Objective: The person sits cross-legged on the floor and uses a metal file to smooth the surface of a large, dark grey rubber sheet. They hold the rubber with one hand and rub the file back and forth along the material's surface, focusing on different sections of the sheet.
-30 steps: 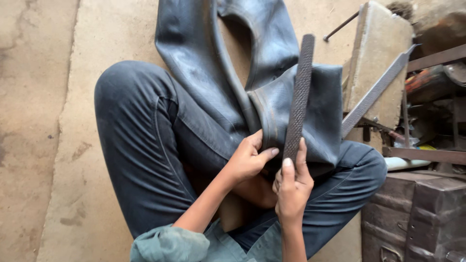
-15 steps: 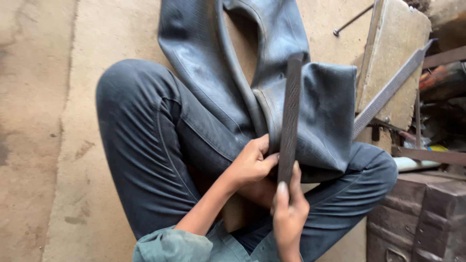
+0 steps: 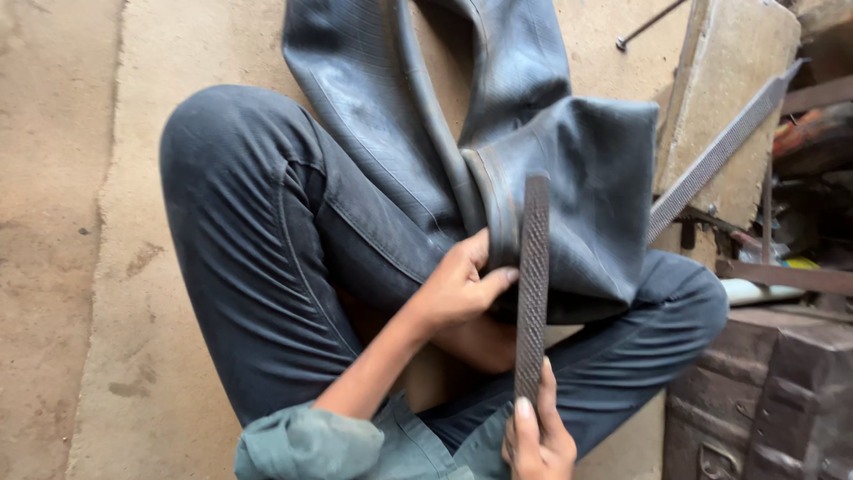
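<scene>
I sit cross-legged on the concrete floor (image 3: 71, 267), with my dark trousers (image 3: 258, 249) filling the middle of the view. A dark rubber inner tube (image 3: 569, 178) is draped across my lap, folded over my right thigh, and its long loop runs away from me towards the far edge of the view.

My left hand (image 3: 458, 289) rests on the near fold of the tube. Its fingers curl round the thick rolled edge and the thumb points right, just beside the rasp. This grip is closed on the rubber and pins it against my leg.

My right hand (image 3: 538, 440) sits at the near edge of the view, partly cut off. Its grip is closed round the lower end of a long flat rasp (image 3: 533, 284), with the fingers wrapped and one finger laid along the blade. The rasp stands nearly upright in the view. Its rough face lies against the tube's folded surface and its far tip reaches to about the top of the fold.

To the right, a second long file (image 3: 724, 151) leans against a stone block (image 3: 737, 53). A dark metal box (image 3: 773, 400) stands near my right knee, and a thin rod (image 3: 649, 22) lies on the floor at the far side.
</scene>
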